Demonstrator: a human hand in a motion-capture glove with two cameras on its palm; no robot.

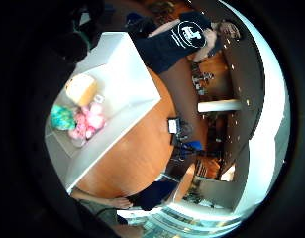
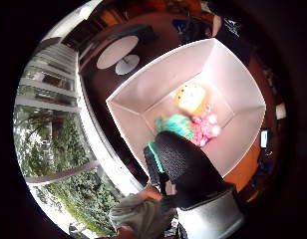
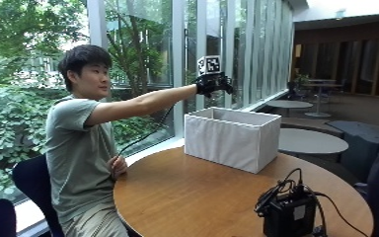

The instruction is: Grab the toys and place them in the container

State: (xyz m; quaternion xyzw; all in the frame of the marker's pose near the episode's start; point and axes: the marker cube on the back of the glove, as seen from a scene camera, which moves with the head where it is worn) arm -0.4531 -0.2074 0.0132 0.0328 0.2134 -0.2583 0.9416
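Got my black-gloved right hand (image 3: 212, 84) up over white fabric box (image 3: 232, 138) on round wooden table (image 3: 196, 197), fingers curled, nothing in them. Orange (image 2: 191, 98), teal (image 2: 172, 123), pink plush toys (image 2: 205, 128) inside.

Three soft toys (image 2: 196, 117) lie inside white container (image 2: 143, 94).

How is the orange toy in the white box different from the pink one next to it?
The orange toy is one blocky, squarish lump; the pink toy is a bumpy cluster of small rounded parts. The orange toy lies nearer a box wall, while the pink toy lies between it and a green toy. Both rest on the floor of the white box.
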